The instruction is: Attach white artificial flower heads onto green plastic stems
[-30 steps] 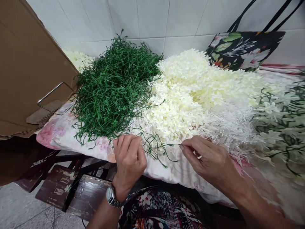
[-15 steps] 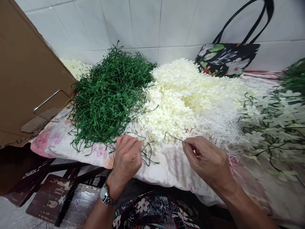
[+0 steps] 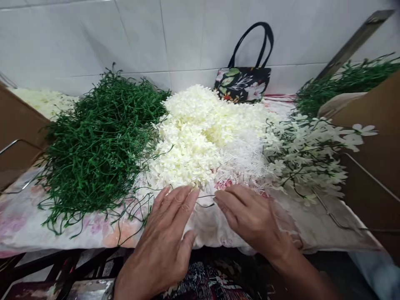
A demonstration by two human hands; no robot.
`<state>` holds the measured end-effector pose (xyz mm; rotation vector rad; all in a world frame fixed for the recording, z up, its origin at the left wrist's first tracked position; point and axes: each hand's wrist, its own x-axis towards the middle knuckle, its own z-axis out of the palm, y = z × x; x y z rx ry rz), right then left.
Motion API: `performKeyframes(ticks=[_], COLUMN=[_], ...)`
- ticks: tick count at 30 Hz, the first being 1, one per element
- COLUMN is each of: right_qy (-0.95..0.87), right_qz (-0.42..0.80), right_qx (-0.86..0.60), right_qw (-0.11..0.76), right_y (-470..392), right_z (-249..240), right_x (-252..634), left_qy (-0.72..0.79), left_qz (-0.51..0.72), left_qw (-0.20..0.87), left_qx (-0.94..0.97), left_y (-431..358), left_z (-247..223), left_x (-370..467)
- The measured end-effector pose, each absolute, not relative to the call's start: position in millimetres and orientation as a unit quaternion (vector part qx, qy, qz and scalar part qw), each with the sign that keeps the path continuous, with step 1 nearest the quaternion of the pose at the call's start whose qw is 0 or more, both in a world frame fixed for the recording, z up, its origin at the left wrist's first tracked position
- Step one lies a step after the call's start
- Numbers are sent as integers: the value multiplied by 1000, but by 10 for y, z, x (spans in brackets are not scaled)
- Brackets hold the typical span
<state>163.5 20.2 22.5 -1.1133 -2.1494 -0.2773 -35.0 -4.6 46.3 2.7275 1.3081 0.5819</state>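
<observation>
My right hand (image 3: 248, 218) has its fingers pinched together on a thin green artificial flower stem (image 3: 205, 196), whose end runs left to the fingertips of my other hand. My left hand (image 3: 164, 237) lies with its fingers stretched out and its thumb apart, at the front edge of the cream petals. Just beyond both hands is a heap of cream artificial petals (image 3: 190, 141). A tangled pile of green plastic stems (image 3: 100, 146) stands to the left, with a few loose ones trailing beside my left hand. White spiky pieces (image 3: 242, 162) lie behind my right hand.
White flowers on stems (image 3: 306, 154) lie at the right, beside a cardboard box (image 3: 375, 154) with a bent wire. Another cardboard box (image 3: 21, 125) borders the left side. A black floral handbag (image 3: 243, 84) leans against the tiled wall. Beneath is a flower-printed cloth (image 3: 96, 225).
The view has swung right, bringing the right-hand box into sight. My left hand has gone from curled to stretched out, and the two hands are closer together. My right hand still pinches the stem.
</observation>
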Motion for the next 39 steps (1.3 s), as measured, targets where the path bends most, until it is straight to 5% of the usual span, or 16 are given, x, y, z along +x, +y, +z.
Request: performKeyframes(ticks=[10,17,30,34,39], right_qy=[-813,-783,-777,-757,-750], right_qz=[-17,-89,-25,56,96], right_qx=[-413,-576,-501,-496,-457], right_qw=[411,217,381,422,468], right_y=[130,314,319,308,321], right_z=[138,-31,-131,-151,-70], right_x=[1584,1692,1675,1697,1750], left_qy=[467,537,628,582,542], left_qz=[382,359,200,371,534], left_qw=[135,78,-31,59,301], left_qx=[786,760,752,721,576], left_y=[63,341,721,706,584], left_z=[84,303,415,393,416], left_x=[-82,-118,112,-6,-146])
